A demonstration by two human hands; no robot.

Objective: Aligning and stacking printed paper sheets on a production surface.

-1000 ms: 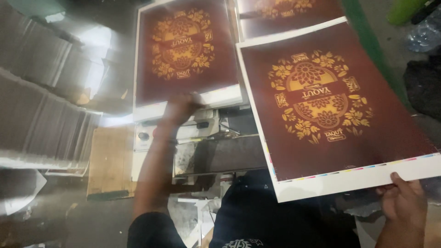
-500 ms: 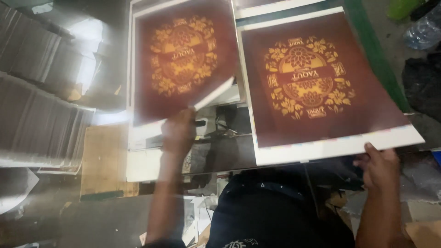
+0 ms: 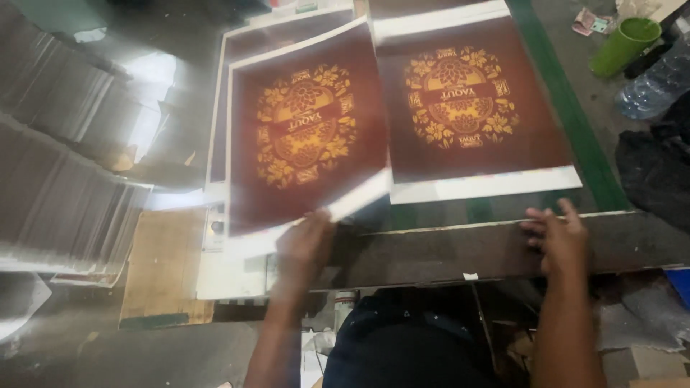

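Closest to us, our left hand (image 3: 305,244) pinches the near edge of a maroon printed paper sheet with a gold floral emblem (image 3: 305,136), lifted off its stack. Best to keep it flat so it doesn't crease. Our right hand (image 3: 557,237) rests empty, fingers spread, on the dark table edge (image 3: 445,251). Farther back lies a matching maroon sheet (image 3: 467,100), white-bordered.

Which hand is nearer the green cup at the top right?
Right. The right hand rests open on the dark table edge, below-left of the green plastic cup; the left hand is farther left, holding a maroon printed sheet.
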